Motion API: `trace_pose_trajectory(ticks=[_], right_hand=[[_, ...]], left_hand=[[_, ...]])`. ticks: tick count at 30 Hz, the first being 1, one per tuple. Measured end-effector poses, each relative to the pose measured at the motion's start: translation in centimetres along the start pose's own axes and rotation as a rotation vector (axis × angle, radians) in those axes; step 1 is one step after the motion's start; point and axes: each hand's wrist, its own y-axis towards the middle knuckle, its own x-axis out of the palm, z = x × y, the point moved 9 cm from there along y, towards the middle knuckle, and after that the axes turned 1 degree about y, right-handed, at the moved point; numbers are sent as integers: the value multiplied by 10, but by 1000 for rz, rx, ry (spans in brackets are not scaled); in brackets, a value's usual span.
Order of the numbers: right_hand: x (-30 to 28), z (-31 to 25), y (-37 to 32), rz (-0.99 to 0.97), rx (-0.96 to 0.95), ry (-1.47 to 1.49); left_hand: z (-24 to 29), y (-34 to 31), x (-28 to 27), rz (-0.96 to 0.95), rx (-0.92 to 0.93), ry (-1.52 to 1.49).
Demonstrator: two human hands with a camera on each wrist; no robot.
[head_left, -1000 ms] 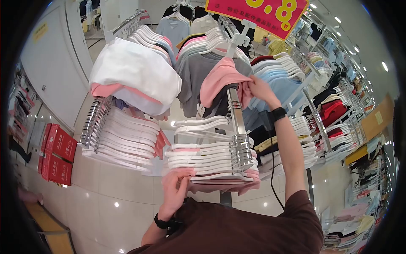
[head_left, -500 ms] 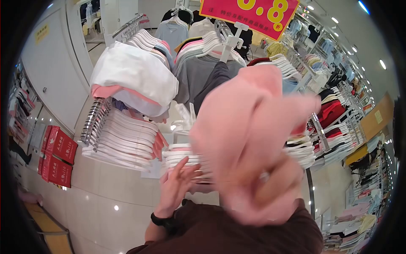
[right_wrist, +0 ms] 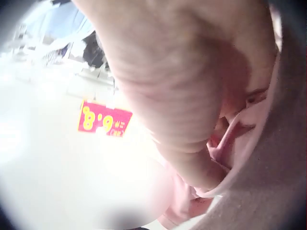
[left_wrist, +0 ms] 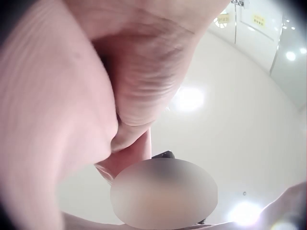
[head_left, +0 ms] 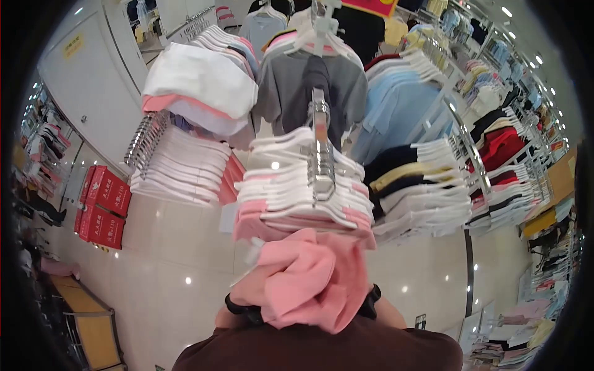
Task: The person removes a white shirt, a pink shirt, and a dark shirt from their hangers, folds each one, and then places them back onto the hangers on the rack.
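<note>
- Head view: the pink garment (head_left: 315, 278) was bunched between our hands, before the brown shirt (head_left: 322, 349) and just below the rack's white hangers (head_left: 291, 185).
- Our right hand (right_wrist: 177, 86) had its fingers curled round the garment, whose folds lay against them.
- Our left hand (head_left: 249, 289) lay at the garment's left side, fingers bent in; we could not tell whether it gripped anything.
- Both our wrists wore black bands (head_left: 242, 309), close to the body.
- Under us was shiny tiled floor (head_left: 185, 247), with red boxes (head_left: 102, 226) to the left.
- Around us were grey shirts (head_left: 281, 80), light blue clothes (head_left: 396, 105) and a white door (head_left: 90, 86).
</note>
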Motion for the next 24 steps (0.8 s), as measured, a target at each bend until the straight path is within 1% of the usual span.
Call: trace_pose_trajectory(ticks=[2, 3, 4, 6, 7, 8, 9, 10, 11, 13, 14, 16, 18, 19, 20, 21, 22, 23, 24], right_hand=[[-11, 15, -19, 122, -31, 97], [-17, 20, -29, 186, -51, 144], [-23, 25, -39, 246, -63, 193], [-37, 35, -62, 364, -86, 303], [-45, 43, -77, 431, -97, 365], [-52, 54, -94, 493, -100, 431], [-61, 66, -118, 565, -107, 503], [-67, 79, -146, 597, -139, 575], [-70, 92, -174, 608, -185, 638], [-75, 98, -211, 448, -452, 752], [-63, 60, -217, 370, -545, 817], [-58, 45, -227, 539, -509, 671], [-55, 46, -225, 423, -544, 828], [-44, 27, -217, 451, -551, 907], [-42, 33, -217, 455, -550, 916], [-48, 48, -221, 607, -478, 798], [-53, 60, -225, 751, -403, 675], [-49, 67, -224, 838, -375, 688], [-47, 72, -226, 836, -370, 695]], left_hand=[[-5, -3, 27, -37, 10, 133], [-6, -2, 44, -82, 50, 270], [-13, -1, 56, -88, 22, 257], [-26, 7, 74, -31, 10, 143], [-33, 7, 75, 104, -5, 34], [-47, 7, 81, 93, -29, 32], [-64, 4, 65, 292, -33, 91], [-81, -4, 51, 492, -42, 153], [-99, -4, 51, 487, -72, 147], [-144, -3, 55, 426, -277, -12], [-153, -9, 62, 422, -300, -19], [-183, -19, 82, 157, -625, 595], [-189, -23, 106, 116, -617, 577], [-171, -13, 129, 46, -462, 398], [-146, -4, 150, -18, -307, 220], [-134, -3, 171, -75, -390, -18], [-134, 1, 181, -73, -398, -16], [-127, 8, 192, -66, -289, 20], [-119, 14, 202, -57, -177, 56]])
